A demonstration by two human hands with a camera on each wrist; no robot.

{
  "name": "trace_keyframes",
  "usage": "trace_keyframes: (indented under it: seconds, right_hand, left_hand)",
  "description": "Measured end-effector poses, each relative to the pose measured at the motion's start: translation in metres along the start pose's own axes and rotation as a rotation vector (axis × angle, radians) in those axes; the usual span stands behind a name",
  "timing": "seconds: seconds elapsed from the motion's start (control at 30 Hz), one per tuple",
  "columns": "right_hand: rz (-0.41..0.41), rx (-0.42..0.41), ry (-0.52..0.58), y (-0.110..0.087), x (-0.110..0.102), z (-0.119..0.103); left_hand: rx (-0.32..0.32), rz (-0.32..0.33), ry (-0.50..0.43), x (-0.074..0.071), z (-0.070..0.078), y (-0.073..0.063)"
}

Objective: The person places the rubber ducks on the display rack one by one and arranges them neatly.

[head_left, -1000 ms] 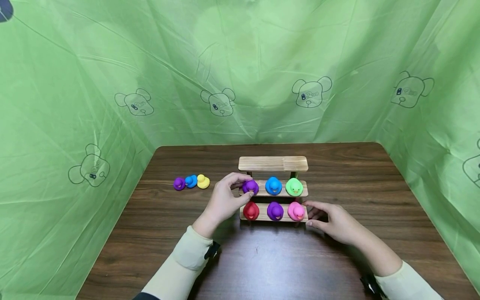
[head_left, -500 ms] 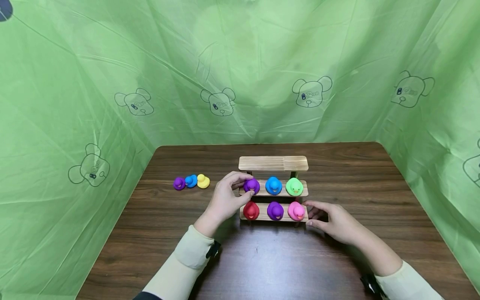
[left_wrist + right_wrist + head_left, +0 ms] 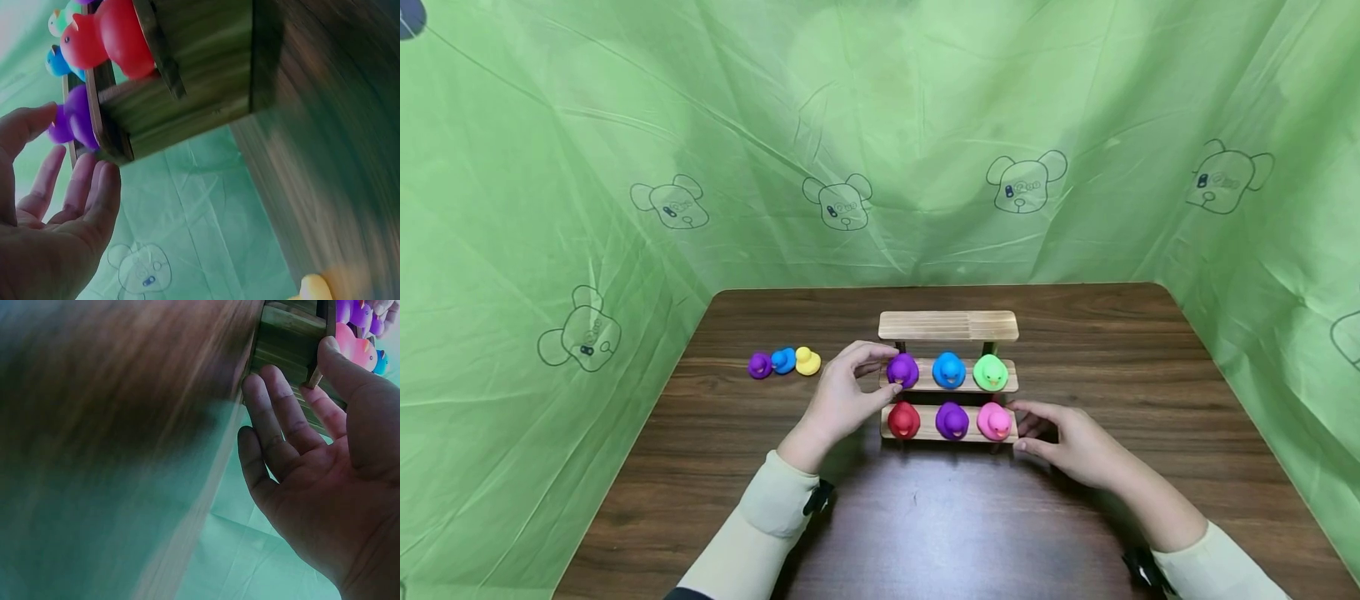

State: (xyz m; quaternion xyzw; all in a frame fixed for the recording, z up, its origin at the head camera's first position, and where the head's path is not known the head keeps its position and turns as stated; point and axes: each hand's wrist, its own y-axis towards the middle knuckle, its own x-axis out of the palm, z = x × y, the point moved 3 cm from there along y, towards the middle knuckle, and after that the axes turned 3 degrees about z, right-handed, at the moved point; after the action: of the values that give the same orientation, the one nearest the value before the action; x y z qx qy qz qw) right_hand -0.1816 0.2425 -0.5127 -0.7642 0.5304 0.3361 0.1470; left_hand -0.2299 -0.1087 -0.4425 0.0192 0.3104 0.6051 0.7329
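A small wooden three-tier rack stands on the table. On its middle shelf sit a purple duck, a blue duck and a green duck. The bottom shelf bears a red duck, another purple duck and a pink duck. My left hand is at the left end, thumb and fingers spread around the middle shelf's purple duck, fingertips close to it. At the right end, my right hand has its thumb and extended fingers against the bottom shelf's edge.
Left of the rack, a purple duck, a blue duck and a yellow duck sit in a row on the brown wooden table. Green cloth with bear drawings hangs around the table's back and sides.
The purple duck on the middle shelf has shifted slightly right. My left hand has eased its fingers off that duck and drawn back a little. The right hand keeps its place.
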Motion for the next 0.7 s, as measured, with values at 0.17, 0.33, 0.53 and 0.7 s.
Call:
trace_keyframes:
  seconds: [0.17, 0.33, 0.53, 0.7]
  right_hand:
    - [0.005, -0.004, -0.002, 0.0, -0.001, 0.0]
    - [0.005, -0.01, -0.002, 0.0, -0.001, -0.001]
    - [0.005, -0.012, -0.008, 0.0, 0.0, -0.002]
    - [0.013, -0.019, -0.004, -0.001, -0.001, -0.002]
  left_hand:
    - [-0.013, -0.003, -0.009, -0.007, -0.003, -0.002]
    - [-0.039, 0.009, 0.006, -0.018, -0.006, -0.005]
    - [-0.06, 0.099, 0.09, -0.051, -0.019, -0.009]
    - [-0.131, 0.177, 0.222, -0.083, -0.04, -0.011]
